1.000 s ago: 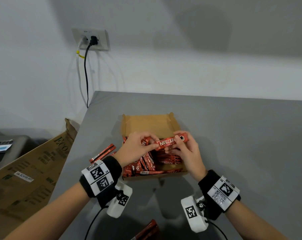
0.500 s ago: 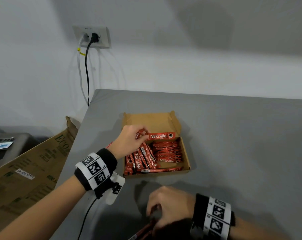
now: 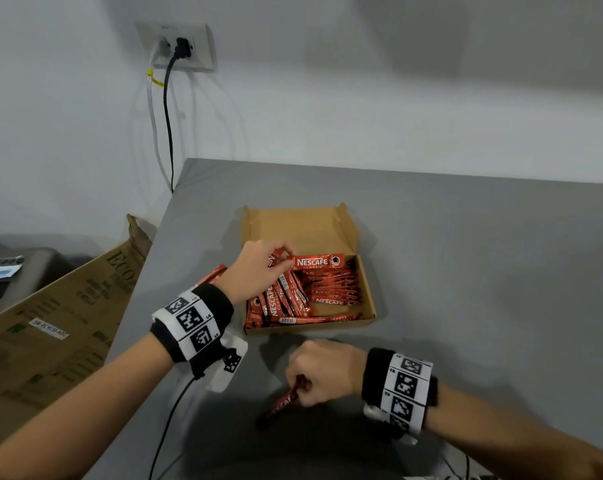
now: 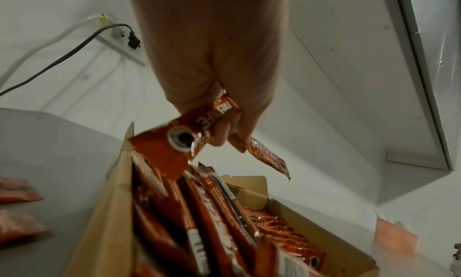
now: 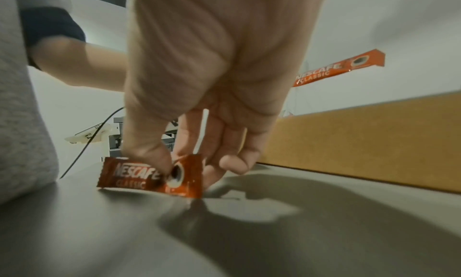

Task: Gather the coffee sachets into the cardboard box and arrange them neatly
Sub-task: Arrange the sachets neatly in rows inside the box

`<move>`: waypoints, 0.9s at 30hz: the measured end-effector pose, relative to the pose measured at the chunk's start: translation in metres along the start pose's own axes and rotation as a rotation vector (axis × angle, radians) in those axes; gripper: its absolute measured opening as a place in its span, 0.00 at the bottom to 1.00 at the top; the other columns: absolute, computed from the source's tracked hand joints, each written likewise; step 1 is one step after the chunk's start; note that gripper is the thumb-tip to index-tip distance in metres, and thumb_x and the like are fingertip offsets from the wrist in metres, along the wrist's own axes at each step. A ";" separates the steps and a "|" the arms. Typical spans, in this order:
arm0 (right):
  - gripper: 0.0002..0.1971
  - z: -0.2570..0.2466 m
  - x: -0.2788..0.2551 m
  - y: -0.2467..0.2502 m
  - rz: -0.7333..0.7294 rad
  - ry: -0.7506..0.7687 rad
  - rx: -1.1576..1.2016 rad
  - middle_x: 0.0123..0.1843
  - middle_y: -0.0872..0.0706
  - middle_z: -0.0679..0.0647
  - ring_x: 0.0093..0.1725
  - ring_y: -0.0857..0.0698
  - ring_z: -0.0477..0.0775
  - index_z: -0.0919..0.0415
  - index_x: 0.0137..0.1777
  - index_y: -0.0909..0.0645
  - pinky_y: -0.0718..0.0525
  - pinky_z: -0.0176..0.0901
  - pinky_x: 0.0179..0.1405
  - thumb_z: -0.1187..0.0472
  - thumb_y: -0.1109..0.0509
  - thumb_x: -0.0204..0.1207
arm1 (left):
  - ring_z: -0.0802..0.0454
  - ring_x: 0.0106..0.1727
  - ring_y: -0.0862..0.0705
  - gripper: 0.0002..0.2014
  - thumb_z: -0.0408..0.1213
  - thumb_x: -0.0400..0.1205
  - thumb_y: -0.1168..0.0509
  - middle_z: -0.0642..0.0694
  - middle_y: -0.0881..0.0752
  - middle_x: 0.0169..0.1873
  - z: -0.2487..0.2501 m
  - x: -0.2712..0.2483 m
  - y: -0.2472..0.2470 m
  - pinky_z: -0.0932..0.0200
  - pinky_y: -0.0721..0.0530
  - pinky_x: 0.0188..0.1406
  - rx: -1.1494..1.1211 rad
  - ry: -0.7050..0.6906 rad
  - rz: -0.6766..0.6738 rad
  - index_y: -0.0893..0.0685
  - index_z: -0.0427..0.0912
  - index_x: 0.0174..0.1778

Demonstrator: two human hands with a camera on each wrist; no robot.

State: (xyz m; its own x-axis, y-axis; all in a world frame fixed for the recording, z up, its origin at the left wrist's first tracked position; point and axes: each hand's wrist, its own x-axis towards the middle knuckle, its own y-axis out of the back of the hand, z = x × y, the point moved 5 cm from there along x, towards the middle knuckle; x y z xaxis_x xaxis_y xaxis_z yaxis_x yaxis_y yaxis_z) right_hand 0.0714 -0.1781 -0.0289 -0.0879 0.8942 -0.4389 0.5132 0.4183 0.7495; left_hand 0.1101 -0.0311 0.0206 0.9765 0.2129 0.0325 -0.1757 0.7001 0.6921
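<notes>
An open cardboard box [image 3: 367,289] sits on the grey table [image 3: 466,271], filled with several red coffee sachets [image 3: 331,292]. My left hand [image 3: 258,268] hovers over the box's left part and pinches red sachets [image 3: 319,262], one sticking out level to the right; the left wrist view shows two sachets [image 4: 189,135] in its fingers. My right hand [image 3: 313,375] is near the table's front edge and pinches one end of a sachet [image 3: 281,403] that lies on the table; the right wrist view shows thumb and fingers on that sachet [image 5: 149,176].
Two more sachets [image 3: 211,277] lie on the table left of the box, partly behind my left wrist. A large brown carton [image 3: 50,323] leans beside the table's left edge. Cables hang from a wall socket [image 3: 177,46] at the back left.
My right hand let go of the sachet over the box, dropped to the table's front edge and took hold of a sachet lying there. My left hand stayed over the box holding its sachets.
</notes>
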 end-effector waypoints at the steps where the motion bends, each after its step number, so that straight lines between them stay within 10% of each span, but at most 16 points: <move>1: 0.05 0.001 0.000 0.000 0.016 -0.006 0.010 0.47 0.16 0.59 0.41 0.19 0.53 0.65 0.45 0.18 0.21 0.43 0.40 0.63 0.31 0.74 | 0.56 0.46 0.17 0.06 0.35 0.81 0.36 0.49 0.15 0.44 -0.001 -0.001 0.000 0.64 0.19 0.48 -0.002 0.003 0.000 0.18 0.41 0.53; 7: 0.09 0.033 -0.034 0.053 0.572 -0.089 0.338 0.47 0.14 0.45 0.39 0.19 0.30 0.61 0.58 0.18 0.23 0.23 0.42 0.64 0.35 0.80 | 0.61 0.43 0.20 0.06 0.33 0.83 0.38 0.51 0.17 0.46 -0.005 -0.007 0.005 0.74 0.23 0.37 -0.014 0.004 0.011 0.19 0.40 0.53; 10: 0.09 0.056 -0.054 0.079 0.830 -0.151 0.470 0.39 0.17 0.41 0.32 0.17 0.37 0.53 0.54 0.20 0.20 0.28 0.35 0.67 0.37 0.81 | 0.53 0.40 0.17 0.03 0.33 0.84 0.40 0.51 0.17 0.42 0.001 -0.008 0.006 0.70 0.20 0.31 -0.062 -0.012 0.009 0.22 0.44 0.49; 15: 0.11 0.065 -0.060 0.088 0.991 -0.197 0.486 0.39 0.15 0.45 0.35 0.16 0.48 0.50 0.49 0.20 0.16 0.41 0.36 0.69 0.37 0.80 | 0.55 0.24 0.24 0.05 0.34 0.86 0.45 0.52 0.22 0.25 0.014 -0.011 0.005 0.61 0.24 0.25 -0.208 -0.020 0.014 0.27 0.47 0.46; 20: 0.09 0.064 -0.061 0.088 1.102 -0.195 0.430 0.46 0.17 0.41 0.46 0.19 0.31 0.57 0.50 0.17 0.23 0.21 0.36 0.69 0.36 0.79 | 0.58 0.23 0.22 0.07 0.33 0.85 0.44 0.51 0.21 0.21 0.009 -0.011 0.007 0.59 0.20 0.34 -0.383 0.026 0.011 0.24 0.50 0.50; 27: 0.15 0.067 -0.060 0.087 1.222 -0.280 0.531 0.44 0.18 0.41 0.43 0.16 0.37 0.50 0.62 0.28 0.18 0.26 0.39 0.64 0.33 0.78 | 0.59 0.25 0.23 0.10 0.32 0.85 0.42 0.54 0.20 0.23 0.009 -0.012 0.005 0.54 0.19 0.34 -0.322 -0.005 -0.017 0.20 0.53 0.50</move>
State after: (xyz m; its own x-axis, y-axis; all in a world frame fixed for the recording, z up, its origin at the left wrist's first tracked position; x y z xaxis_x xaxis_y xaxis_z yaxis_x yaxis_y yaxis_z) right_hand 0.1791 -0.2062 0.0298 0.7976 0.5581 0.2289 0.4077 -0.7784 0.4773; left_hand 0.0986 -0.0365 0.0296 0.9802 0.1963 0.0266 -0.1886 0.8836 0.4286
